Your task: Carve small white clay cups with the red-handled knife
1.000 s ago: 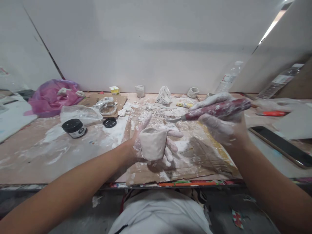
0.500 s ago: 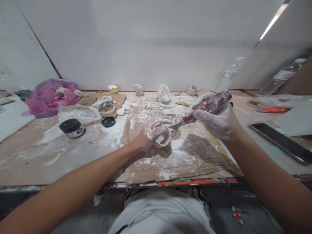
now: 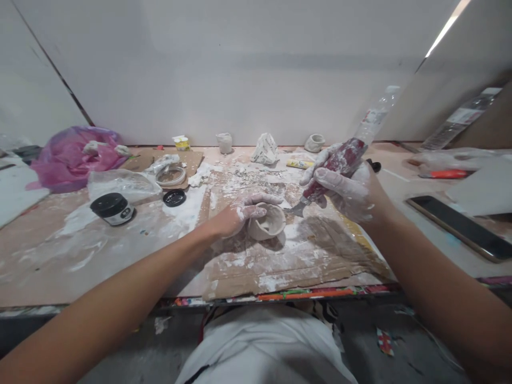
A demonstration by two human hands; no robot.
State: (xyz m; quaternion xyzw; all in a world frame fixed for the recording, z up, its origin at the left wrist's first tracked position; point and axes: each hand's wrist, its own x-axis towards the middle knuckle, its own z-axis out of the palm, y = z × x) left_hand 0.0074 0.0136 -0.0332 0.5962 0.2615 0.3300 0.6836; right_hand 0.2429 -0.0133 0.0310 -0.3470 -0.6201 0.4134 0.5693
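My left hand point(image 3: 237, 214) is closed around the left side of a small whitish clay pot point(image 3: 271, 226), its mouth tilted up toward me. The pot stands on a powder-dusted cardboard sheet point(image 3: 256, 274). In my right hand point(image 3: 352, 186) is a scraper point(image 3: 349, 154) with a thick dark red handle smeared white. Its short metal blade points down and left, close to the pot's right rim; whether it touches cannot be told. White powder coats the fingers of both hands.
Along the wall stand a small clay cup point(image 3: 224, 144), a crumpled paper lump point(image 3: 265, 149) and a round clay pot point(image 3: 314, 142). To the left are a black-lidded jar point(image 3: 112, 208) and a pink plastic bag point(image 3: 76, 160). A phone point(image 3: 462, 226) and water bottles point(image 3: 374, 114) are on the right.
The pot has turned in my left hand, so more of its outer wall and wider mouth show. The scraper has shifted slightly right and tilted more steeply.
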